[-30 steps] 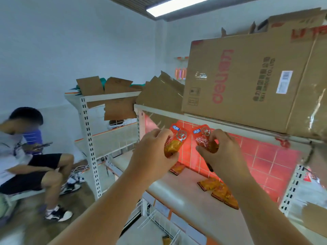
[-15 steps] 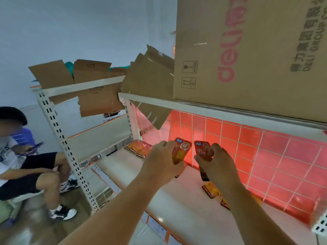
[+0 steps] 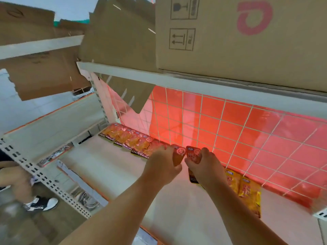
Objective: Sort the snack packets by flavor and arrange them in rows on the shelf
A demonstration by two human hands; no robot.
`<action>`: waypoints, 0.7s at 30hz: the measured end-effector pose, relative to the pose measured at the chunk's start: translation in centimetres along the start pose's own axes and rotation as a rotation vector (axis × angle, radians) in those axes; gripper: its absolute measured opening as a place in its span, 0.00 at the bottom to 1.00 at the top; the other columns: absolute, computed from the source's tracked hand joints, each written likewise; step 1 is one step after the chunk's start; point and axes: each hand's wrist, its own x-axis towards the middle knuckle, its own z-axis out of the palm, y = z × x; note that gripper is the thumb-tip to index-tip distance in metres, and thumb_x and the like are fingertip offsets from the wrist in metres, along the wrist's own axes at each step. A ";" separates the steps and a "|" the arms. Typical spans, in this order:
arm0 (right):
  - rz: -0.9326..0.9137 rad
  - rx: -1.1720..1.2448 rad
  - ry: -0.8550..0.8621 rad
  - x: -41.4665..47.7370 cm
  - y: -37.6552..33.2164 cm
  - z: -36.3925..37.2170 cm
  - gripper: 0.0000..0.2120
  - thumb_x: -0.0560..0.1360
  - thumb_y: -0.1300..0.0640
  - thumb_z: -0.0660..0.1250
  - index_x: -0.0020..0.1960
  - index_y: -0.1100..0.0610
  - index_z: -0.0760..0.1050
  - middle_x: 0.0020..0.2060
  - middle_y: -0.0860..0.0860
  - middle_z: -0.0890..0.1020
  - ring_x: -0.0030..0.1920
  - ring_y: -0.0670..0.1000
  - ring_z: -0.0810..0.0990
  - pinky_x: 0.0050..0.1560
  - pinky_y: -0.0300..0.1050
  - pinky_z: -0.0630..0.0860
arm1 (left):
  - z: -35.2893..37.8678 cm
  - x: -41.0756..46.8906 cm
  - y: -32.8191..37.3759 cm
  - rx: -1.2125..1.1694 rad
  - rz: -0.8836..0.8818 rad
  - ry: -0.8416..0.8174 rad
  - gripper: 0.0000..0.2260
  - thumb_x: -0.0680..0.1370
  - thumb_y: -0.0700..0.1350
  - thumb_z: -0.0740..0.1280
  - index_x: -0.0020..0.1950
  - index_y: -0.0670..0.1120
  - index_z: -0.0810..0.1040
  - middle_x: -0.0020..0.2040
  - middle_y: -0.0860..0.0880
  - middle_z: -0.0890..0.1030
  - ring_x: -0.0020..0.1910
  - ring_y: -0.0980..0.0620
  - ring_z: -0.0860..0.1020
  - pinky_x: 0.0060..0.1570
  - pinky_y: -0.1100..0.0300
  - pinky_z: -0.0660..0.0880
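Left hand (image 3: 162,167) was curled round an orange packet (image 3: 178,156). Right hand (image 3: 206,167) was curled round a red packet (image 3: 193,154). Both packets were held roughly upright, side by side and almost touching, just above the back of the shelf (image 3: 109,167) and close to the wire grid (image 3: 230,129).

A row of packets (image 3: 127,138) lay flat along the back edge to the left, each with its long axis running front to back. The row's end stopped just beside the left hand. Yellow packets (image 3: 247,191) lay the same way to the right, beside the right forearm.

Judgement: the orange packet matched the left row in colour, and the left hand was nearer the open place at that row's end. The packet would need laying flat on the same front-to-back axis. The red packet's proper row could not be determined. A cardboard box (image 3: 238,41) sat on the level above.
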 end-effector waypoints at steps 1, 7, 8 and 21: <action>0.022 -0.014 -0.007 0.2 0.1 0.6 0.25 0.67 0.30 0.64 0.53 0.48 0.69 0.44 0.49 0.78 0.46 0.57 0.81 0.49 0.53 0.80 | 0.8 0.5 -0.5 -0.014 0.015 -0.007 0.17 0.72 0.53 0.74 0.58 0.49 0.79 0.51 0.47 0.80 0.51 0.46 0.78 0.50 0.56 0.75; 0.135 -0.047 0.001 1.4 -0.1 3.4 0.27 0.62 0.24 0.55 0.45 0.46 0.64 0.40 0.46 0.74 0.42 0.55 0.77 0.35 0.45 0.64 | 5.1 4.3 -2.9 0.044 0.053 -0.116 0.11 0.72 0.51 0.67 0.52 0.49 0.77 0.49 0.47 0.80 0.51 0.44 0.78 0.45 0.55 0.71; 0.159 -0.042 0.009 1.5 -0.3 3.7 0.28 0.61 0.22 0.53 0.43 0.46 0.63 0.39 0.46 0.74 0.41 0.54 0.76 0.35 0.46 0.65 | 5.7 4.8 -3.2 0.044 0.048 -0.133 0.10 0.72 0.51 0.66 0.50 0.49 0.77 0.47 0.47 0.80 0.50 0.45 0.78 0.44 0.55 0.71; 0.308 -0.051 0.094 1.6 -1.8 6.9 0.23 0.69 0.29 0.65 0.43 0.48 0.66 0.41 0.47 0.75 0.41 0.53 0.76 0.35 0.47 0.65 | 8.2 7.5 -5.9 0.231 0.388 -0.351 0.11 0.77 0.46 0.61 0.50 0.48 0.82 0.50 0.47 0.82 0.57 0.43 0.75 0.54 0.50 0.68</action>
